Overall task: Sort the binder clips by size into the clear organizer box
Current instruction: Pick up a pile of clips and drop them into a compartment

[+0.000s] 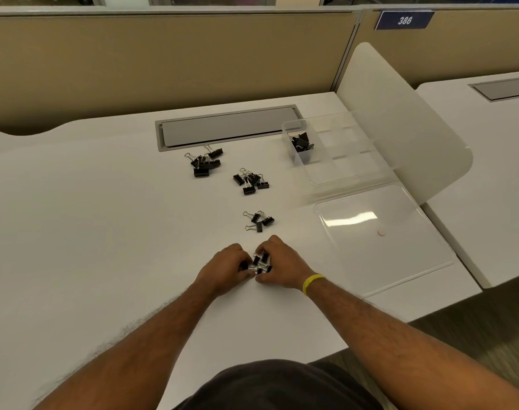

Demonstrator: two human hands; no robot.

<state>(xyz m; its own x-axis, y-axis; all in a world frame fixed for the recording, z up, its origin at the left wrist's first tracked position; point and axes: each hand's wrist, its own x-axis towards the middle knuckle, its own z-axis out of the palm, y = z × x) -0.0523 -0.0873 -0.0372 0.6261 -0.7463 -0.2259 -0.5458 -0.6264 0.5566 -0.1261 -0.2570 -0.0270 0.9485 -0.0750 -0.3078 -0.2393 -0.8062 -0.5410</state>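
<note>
Currently mid-sort: left hand [227,266] and right hand [277,266] are cupped close around the nearest pile of small clips [259,264] on the desk [89,232], fingers curled in and touching the clips from both sides. Looks like I'm gathering them into one bunch; can't tell whether any clip is actually pinched yet. Going left to right across the rest: far-left pile [204,162] near the grey cable tray [228,128] has the biggest clips left on the desk, next pile [251,181] looks mid-size, then a smaller pile [259,221] just beyond my hands. All three are loose on the desk, well apart from each other. Clear organizer box [335,149] sits to the right with its lid [382,238] hinged open flat toward me. Only the far-left compartment holds anything: a few large black clips [302,143]. Other compartments look empty, though the clear walls make that hard to confirm. Next move, my read: close both hands on the bunch, lift, carry right over the lid, drop into one empty compartment. Risk: small clips slipping out between my fingers in transit.
</note>
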